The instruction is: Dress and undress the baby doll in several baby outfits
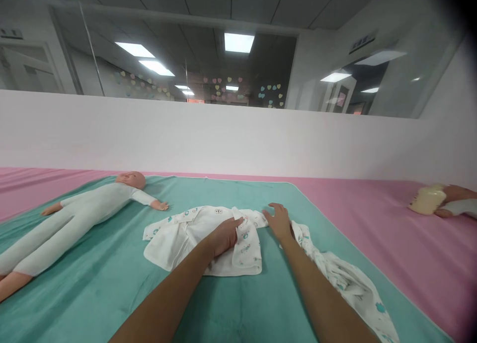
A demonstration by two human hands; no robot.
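Observation:
A small white baby shirt with teal prints lies spread on the teal mat. My left hand rests flat on the shirt's middle, fingers stretched toward its right sleeve. My right hand lies open on the mat at the shirt's right edge, fingers spread, touching the fabric. A second printed white cloth trails from under my right forearm toward the lower right. A baby doll in a white suit lies on its back at the left of the mat.
The teal mat sits on a pink sheet that runs to a white wall. At the far right, another doll's limb and a cream bottle-like thing lie on the pink sheet.

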